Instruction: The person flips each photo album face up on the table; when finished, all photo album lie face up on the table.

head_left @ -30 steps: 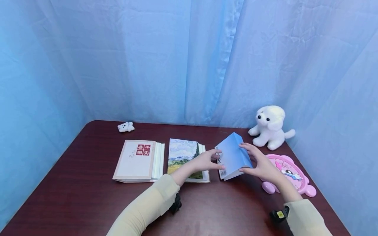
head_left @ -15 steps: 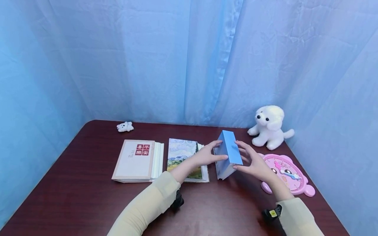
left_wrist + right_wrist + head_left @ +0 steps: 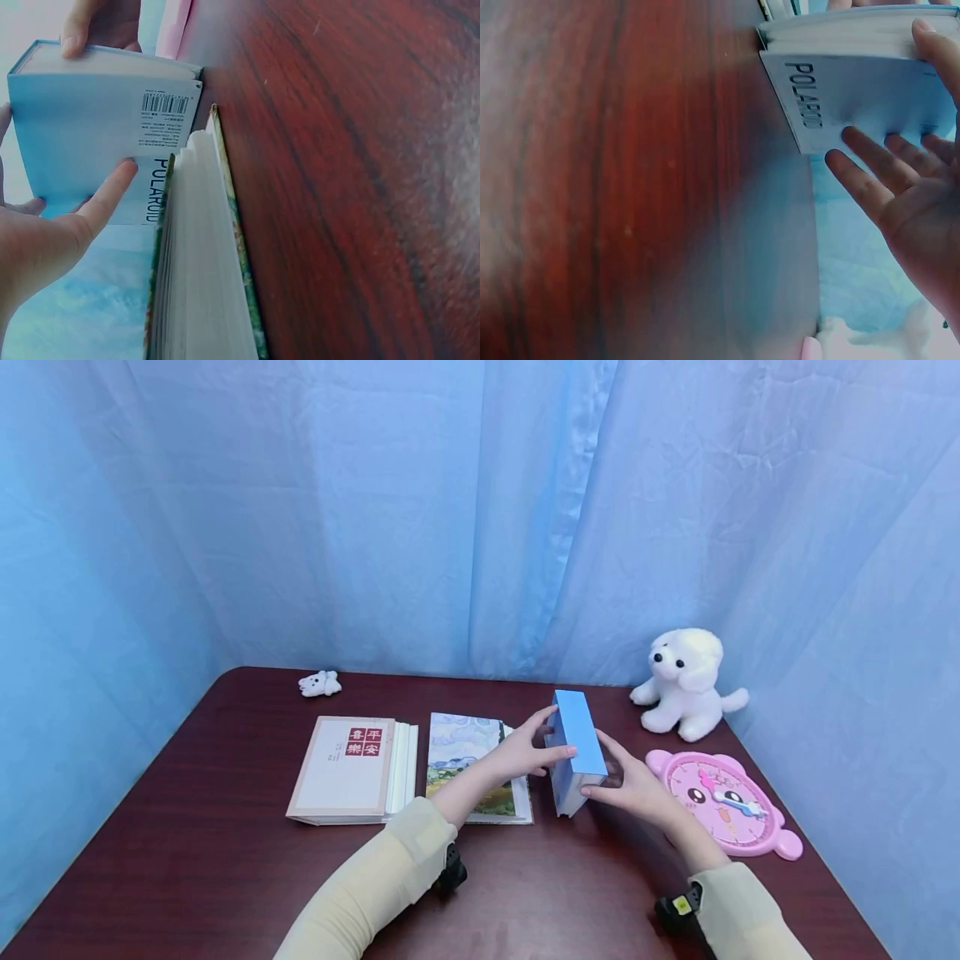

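A thick blue photo album (image 3: 581, 727) marked POLAROID stands on edge on the dark table, its spine upward. My left hand (image 3: 517, 756) grips it from the left, the thumb near the spine and fingers on the cover. From the other side my right hand (image 3: 633, 789) holds it: in the right wrist view, the thumb lies on the page edge and several fingers spread over the cover (image 3: 862, 90). Barcode print shows on the cover (image 3: 82, 112) in the left wrist view. An album with a painted landscape cover (image 3: 461, 752) lies flat beneath my left forearm, partly hidden.
A cream album with red characters (image 3: 345, 768) lies at the left. A pink bear-shaped clock (image 3: 723, 802) lies right of my right hand, with a white plush dog (image 3: 682, 681) behind it. A small white toy (image 3: 320, 683) sits by the back edge.
The blue album has turned from leaning, cover facing up, to standing on edge with its spine up. My right hand has moved left with it; the clock shows more.
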Demonstrator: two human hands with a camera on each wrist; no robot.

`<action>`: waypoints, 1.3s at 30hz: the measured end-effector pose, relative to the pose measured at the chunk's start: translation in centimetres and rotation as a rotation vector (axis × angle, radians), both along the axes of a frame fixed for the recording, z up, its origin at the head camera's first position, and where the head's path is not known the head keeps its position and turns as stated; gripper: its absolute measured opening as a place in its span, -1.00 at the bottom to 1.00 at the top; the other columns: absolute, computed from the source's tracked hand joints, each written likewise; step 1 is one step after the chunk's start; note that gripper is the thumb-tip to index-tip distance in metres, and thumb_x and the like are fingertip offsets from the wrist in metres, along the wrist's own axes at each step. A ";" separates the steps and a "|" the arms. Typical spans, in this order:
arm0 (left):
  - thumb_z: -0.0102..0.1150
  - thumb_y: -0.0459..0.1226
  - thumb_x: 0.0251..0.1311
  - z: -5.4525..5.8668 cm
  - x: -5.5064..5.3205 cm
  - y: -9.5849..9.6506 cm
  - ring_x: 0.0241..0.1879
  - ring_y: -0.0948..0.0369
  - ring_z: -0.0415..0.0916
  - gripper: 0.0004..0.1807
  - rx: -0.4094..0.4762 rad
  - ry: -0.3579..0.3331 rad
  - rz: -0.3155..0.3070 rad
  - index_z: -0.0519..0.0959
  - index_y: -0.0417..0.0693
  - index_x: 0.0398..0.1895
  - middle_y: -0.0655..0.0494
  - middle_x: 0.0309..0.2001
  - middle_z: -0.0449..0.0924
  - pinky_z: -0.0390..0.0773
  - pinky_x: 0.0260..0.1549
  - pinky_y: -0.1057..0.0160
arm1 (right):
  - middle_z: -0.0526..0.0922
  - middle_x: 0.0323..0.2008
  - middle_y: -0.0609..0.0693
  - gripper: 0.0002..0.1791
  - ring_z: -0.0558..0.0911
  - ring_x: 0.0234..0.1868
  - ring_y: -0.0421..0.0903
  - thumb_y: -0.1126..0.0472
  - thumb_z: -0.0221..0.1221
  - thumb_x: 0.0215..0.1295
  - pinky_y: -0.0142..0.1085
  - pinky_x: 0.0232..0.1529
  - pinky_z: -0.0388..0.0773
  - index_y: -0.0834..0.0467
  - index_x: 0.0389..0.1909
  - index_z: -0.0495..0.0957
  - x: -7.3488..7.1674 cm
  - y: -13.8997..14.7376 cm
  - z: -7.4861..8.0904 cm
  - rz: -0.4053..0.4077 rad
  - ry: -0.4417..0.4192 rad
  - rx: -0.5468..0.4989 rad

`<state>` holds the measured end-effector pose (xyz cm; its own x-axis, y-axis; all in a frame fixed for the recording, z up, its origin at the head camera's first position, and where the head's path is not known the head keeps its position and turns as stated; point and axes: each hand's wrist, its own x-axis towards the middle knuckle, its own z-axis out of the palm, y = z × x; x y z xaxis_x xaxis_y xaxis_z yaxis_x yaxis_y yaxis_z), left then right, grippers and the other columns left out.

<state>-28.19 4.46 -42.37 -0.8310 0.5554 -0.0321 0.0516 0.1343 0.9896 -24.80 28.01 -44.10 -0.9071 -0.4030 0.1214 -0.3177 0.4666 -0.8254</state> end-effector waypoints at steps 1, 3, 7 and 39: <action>0.22 -0.02 0.18 0.0 0.0 0.0 0.01 -0.08 0.55 -0.12 0.017 -0.006 0.002 -0.06 0.31 0.49 -0.12 0.42 0.09 0.60 -0.11 0.01 | 0.37 0.25 0.27 0.02 0.52 0.13 0.14 0.20 0.35 0.10 -0.26 -0.02 0.57 0.05 0.48 -0.07 0.0 -0.1 -0.1 0.006 -0.006 -0.018; 0.23 -0.06 0.18 -0.2 0.0 0.1 0.00 -0.07 0.56 -0.11 0.051 -0.018 0.009 -0.06 0.28 0.49 -0.14 0.42 0.08 0.60 -0.12 0.01 | 0.28 0.30 0.28 0.02 0.48 0.16 0.22 0.24 0.35 0.11 -0.19 0.00 0.56 0.06 0.49 -0.09 -0.1 -0.3 -0.3 0.024 -0.003 -0.053; 0.25 -0.10 0.18 -0.4 -0.1 0.1 -0.07 -0.01 0.60 -0.11 0.096 -0.054 0.022 -0.05 0.30 0.49 -0.14 0.42 0.04 0.60 -0.12 0.01 | 0.20 0.33 0.27 0.02 0.46 0.16 0.24 0.28 0.34 0.11 -0.22 0.00 0.56 0.04 0.49 -0.08 -0.2 -0.5 -0.6 0.041 0.004 -0.088; 0.10 -0.32 0.29 1.1 0.9 -0.4 0.18 -0.04 0.39 -0.24 0.232 0.050 -0.047 0.06 0.51 0.43 0.04 0.41 0.13 0.62 -0.17 0.05 | 0.25 0.31 0.32 -0.07 0.47 0.14 0.32 0.13 0.29 0.19 0.07 0.02 0.50 -0.11 0.49 -0.04 -1.1 0.5 -0.2 -0.140 0.047 0.014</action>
<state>-27.29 4.08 -41.31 -0.8013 0.5812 0.1417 0.1026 -0.1000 0.9897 -25.92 28.48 -44.31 -0.9482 -0.2745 0.1600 -0.2864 0.5204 -0.8045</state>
